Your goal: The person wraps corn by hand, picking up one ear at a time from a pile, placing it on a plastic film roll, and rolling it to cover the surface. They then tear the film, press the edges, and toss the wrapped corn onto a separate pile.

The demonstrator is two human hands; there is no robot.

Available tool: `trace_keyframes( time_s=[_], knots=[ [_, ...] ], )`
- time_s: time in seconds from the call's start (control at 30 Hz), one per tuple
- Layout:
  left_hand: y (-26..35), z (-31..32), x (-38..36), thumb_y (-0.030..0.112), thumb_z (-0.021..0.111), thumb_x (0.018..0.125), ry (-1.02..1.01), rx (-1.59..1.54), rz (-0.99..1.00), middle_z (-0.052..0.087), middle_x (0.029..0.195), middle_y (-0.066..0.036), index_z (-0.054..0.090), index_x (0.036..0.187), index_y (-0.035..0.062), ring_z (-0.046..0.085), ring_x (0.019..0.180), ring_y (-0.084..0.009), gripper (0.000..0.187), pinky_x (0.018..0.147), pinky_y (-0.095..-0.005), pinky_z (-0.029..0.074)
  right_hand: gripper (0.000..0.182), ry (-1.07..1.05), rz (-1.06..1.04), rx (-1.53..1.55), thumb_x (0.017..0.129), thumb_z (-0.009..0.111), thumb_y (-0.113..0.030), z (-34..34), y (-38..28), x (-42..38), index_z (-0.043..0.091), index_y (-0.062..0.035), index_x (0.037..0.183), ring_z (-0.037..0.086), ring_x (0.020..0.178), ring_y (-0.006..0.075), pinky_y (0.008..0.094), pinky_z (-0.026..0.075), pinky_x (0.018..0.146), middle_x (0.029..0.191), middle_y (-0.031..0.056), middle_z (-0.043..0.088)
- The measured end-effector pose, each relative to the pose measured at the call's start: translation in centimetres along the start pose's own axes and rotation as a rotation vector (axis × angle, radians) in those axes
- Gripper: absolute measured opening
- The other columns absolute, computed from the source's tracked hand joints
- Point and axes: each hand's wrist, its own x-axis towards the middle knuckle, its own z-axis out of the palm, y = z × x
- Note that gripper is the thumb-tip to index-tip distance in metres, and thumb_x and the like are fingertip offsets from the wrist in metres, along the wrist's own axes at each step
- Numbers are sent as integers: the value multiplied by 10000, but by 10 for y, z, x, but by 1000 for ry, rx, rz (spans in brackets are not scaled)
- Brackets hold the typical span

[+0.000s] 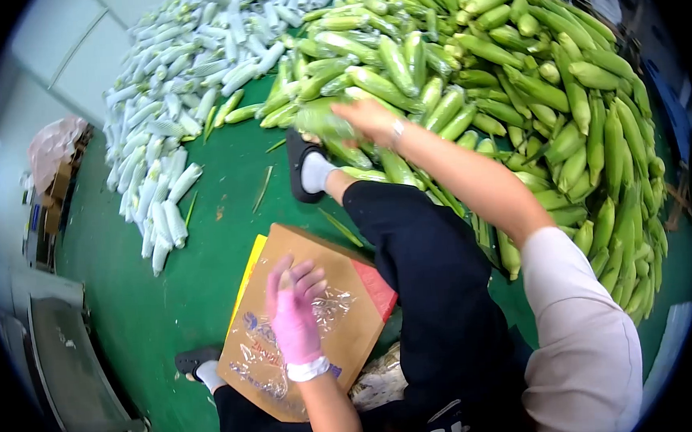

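— So what's the right hand (368, 119) on?

— An ear of corn (321, 122) at the near edge of the green pile (527, 89), fingers closed round it, by the raised foot (310, 167).

— And the left hand (295, 312)?

— Gloved in pink, fingers spread flat on a clear bag (279, 348) lying on the cardboard (352, 325). Wrapped ears (175, 92) are heaped on the floor (226, 167) beyond.
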Motion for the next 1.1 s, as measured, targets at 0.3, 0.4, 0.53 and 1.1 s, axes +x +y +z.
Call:
trace_keyframes(
  time_s=[0.3,0.4,0.53,1.1],
  knots=[
    [-25,-41,-12,289,609,968,138,80,-69,651,1058,-173,533,1230,-64,672,884,-229,446,804,-323,545,362,-167,-104,261,999,556,-315,-34,-21,-36,615,30,1089,678,651,221,321,507,477,849,132,690],
    [-16,-3,7,351,576,987,-20,-117,107,600,1187,-191,434,1358,-42,607,1075,-264,559,942,-380,484,347,-459,43,378,1015,533,-301,6,6,-125,572,5,1173,702,688,261,319,569,548,911,149,695],
    [7,27,5,418,638,942,2,-518,145,578,1153,-145,454,1313,13,571,1088,-289,579,977,-403,461,508,-724,-69,-4,989,581,-233,52,41,-190,413,31,1389,672,979,254,372,552,814,1190,191,617],
    [-12,3,-16,420,729,850,-173,-515,51,593,1059,-136,471,1293,30,591,1001,-268,644,920,-402,490,384,-927,353,107,1014,551,-343,72,38,-233,523,26,1117,659,727,145,284,533,645,915,93,643]
  ],
)
